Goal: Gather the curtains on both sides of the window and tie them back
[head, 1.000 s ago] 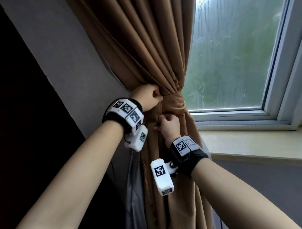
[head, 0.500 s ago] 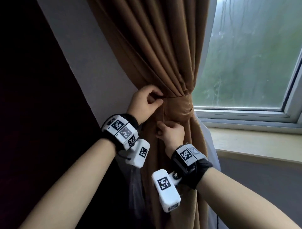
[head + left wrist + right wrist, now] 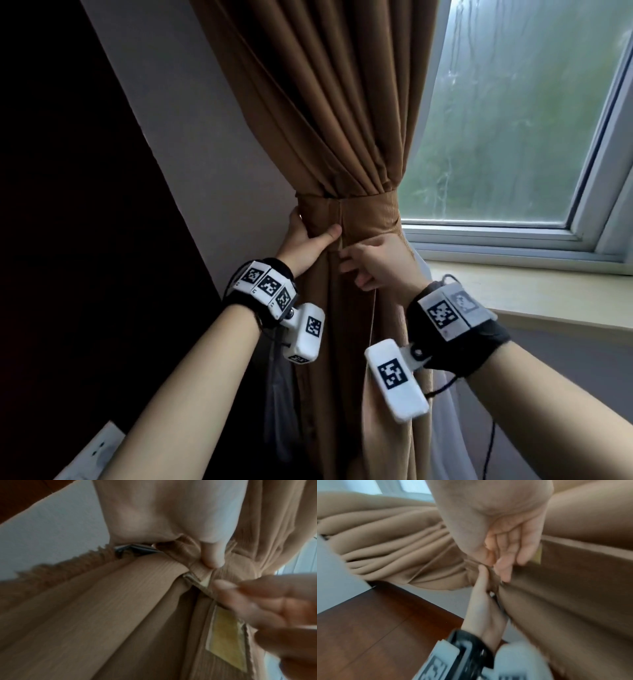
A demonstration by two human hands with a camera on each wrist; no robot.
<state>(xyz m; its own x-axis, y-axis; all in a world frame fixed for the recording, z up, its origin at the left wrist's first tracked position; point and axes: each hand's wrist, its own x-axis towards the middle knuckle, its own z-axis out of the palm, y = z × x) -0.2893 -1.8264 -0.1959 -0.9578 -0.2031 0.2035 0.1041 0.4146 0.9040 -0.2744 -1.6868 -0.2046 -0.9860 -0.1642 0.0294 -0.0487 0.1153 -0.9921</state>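
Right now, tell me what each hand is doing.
Left hand: grips the tie-back band around the gathered curtain, thumb across its front.
Right hand: fingers curled, pinching the band's loose end.

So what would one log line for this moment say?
curtain: gathered | tieback band: wrapped round it | left hand: grips band | right hand: fingers at band's overlap | state: fastening

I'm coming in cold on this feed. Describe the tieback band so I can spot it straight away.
Start at the window; the brown curtain hangs along its left edge. Where the pleats pinch to their narrowest sits the tieback band, between the left hand and right hand. Unlike the vertical folds above and below, it runs flat and horizontal around the bundle.
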